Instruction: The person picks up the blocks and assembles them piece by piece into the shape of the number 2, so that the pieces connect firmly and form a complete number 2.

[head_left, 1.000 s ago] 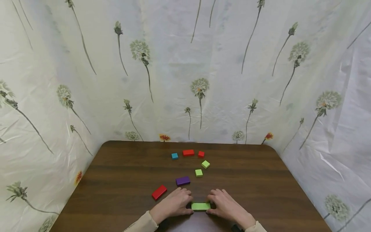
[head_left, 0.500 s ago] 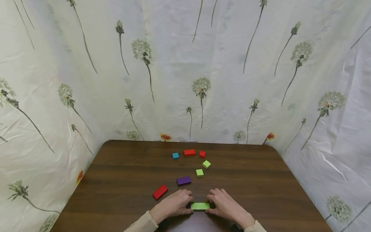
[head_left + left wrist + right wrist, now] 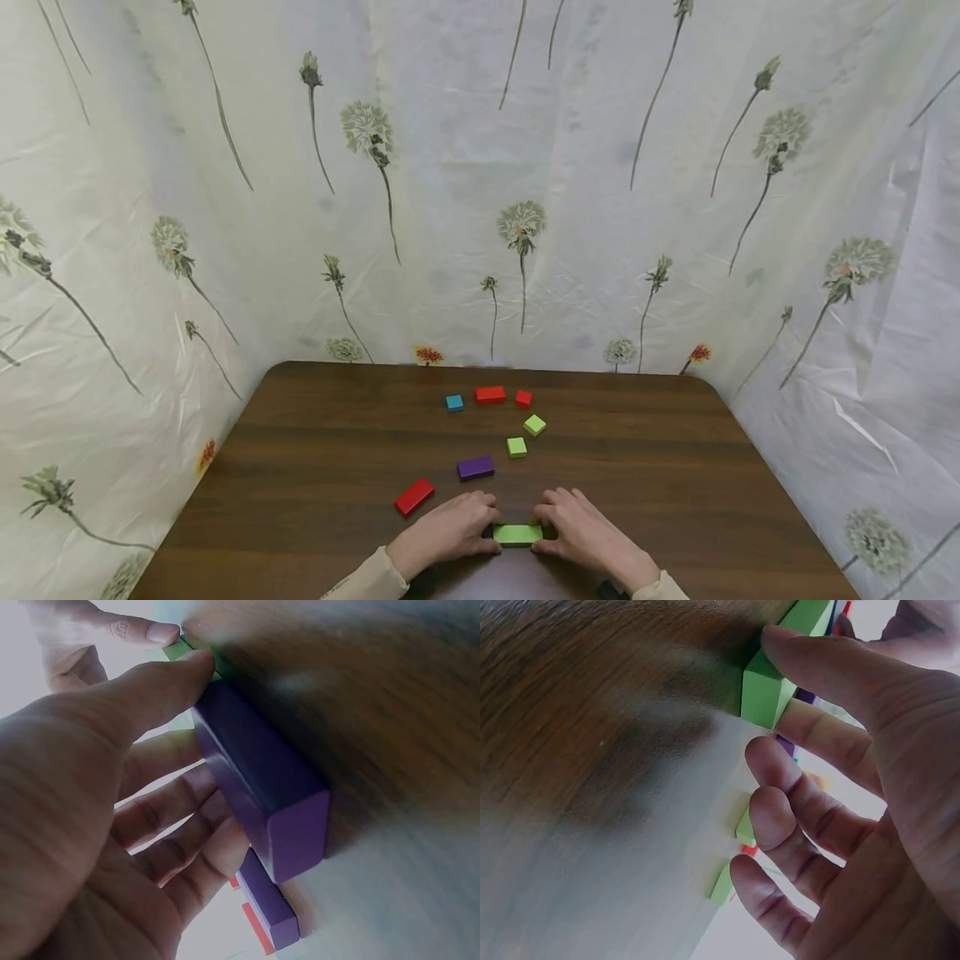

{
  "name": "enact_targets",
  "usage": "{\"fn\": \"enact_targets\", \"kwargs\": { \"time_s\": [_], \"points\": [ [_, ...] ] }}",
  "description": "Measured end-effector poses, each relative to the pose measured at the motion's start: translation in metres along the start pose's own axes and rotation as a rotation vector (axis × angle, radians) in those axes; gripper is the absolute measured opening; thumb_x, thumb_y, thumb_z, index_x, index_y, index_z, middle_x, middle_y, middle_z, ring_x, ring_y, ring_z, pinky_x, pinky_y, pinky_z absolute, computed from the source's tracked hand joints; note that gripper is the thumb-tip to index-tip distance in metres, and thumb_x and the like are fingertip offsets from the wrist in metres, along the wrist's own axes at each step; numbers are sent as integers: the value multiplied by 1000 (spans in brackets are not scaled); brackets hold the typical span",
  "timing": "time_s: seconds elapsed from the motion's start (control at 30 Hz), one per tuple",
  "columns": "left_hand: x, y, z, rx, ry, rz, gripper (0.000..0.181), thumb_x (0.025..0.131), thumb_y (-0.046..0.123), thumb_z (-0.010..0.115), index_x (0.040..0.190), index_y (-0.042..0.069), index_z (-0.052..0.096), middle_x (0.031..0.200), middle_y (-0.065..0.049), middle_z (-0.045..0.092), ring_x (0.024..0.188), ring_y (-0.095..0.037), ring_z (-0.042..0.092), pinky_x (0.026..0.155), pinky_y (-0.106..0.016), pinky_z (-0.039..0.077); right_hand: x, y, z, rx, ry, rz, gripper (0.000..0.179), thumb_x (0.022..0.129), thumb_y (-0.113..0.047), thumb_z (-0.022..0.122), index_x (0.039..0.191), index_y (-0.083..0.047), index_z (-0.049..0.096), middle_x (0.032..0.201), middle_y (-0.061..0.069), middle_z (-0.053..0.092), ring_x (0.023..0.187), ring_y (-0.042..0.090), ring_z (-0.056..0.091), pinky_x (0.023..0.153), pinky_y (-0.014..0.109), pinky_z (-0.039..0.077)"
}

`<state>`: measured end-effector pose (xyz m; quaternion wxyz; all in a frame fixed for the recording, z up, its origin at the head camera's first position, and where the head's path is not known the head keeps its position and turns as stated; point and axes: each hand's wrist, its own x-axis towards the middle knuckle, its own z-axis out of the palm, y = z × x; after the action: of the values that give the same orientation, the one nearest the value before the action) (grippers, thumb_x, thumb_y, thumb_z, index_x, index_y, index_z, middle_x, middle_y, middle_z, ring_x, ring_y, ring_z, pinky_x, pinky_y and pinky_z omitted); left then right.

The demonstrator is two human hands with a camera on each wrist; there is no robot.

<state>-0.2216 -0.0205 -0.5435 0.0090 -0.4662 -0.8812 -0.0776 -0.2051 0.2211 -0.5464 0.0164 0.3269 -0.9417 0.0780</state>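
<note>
My left hand (image 3: 456,527) pinches a purple block (image 3: 255,772) between thumb and fingers, low over the table. In the head view that block is almost wholly hidden under the hand. End to end with it lies a long light green block (image 3: 517,535), whose right end my right hand (image 3: 588,533) pinches with thumb and index finger. The other fingers of the right hand are bent loosely and free in the right wrist view. Ahead of the left hand lie a second purple block (image 3: 476,468) and a red block (image 3: 415,497) turned at an angle.
Farther back on the brown wooden table (image 3: 337,450) sit two small green blocks, one (image 3: 517,447) nearer than the other (image 3: 535,425). Near the far edge are a blue block (image 3: 454,403), a long red block (image 3: 491,395) and a small red block (image 3: 523,399). A flower-print curtain (image 3: 450,208) surrounds the table.
The long green block has shifted very slightly left toward the left hand. Both hands keep nearly the same pose, and the other blocks stay where they were on the table.
</note>
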Motion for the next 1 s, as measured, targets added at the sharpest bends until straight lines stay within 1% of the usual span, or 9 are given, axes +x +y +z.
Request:
{"fn": "enact_targets", "kwargs": {
  "time_s": [0.3,0.73,0.9,1.0],
  "points": [
    [-1,-1,3,22,30,22,26,83,43,72,94,20,72,81,13,51,73,1,46,64,-15,39,0,0,1,-22,9,-15,25,77,-45,77,89,-25,67,84,-14,51,79,5,44,72,31,35],
    [0,0,2,-24,5,10,29,83,45,72,96,19,71,86,11,55,75,0,47,66,-16,41,1,-1,-2,-14,-13,-13,28,75,-46,78,86,-25,63,83,-14,52,76,4,43,72,32,34],
    [-2,0,1,16,14,12,33,83,51,70,98,21,71,86,13,54,78,-1,48,70,-19,41,-1,1,-3,-41,2,-19,33,75,-53,76,88,-25,64,86,-14,54,79,5,48,71,32,35],
    [-2,0,0,25,14,4,36,85,55,66,99,22,71,87,12,55,79,-2,50,73,-21,41,-1,2,-5,-26,9,-13,39,74,-61,72,91,-26,66,87,-14,55,80,5,49,71,31,35]
  ]
}}
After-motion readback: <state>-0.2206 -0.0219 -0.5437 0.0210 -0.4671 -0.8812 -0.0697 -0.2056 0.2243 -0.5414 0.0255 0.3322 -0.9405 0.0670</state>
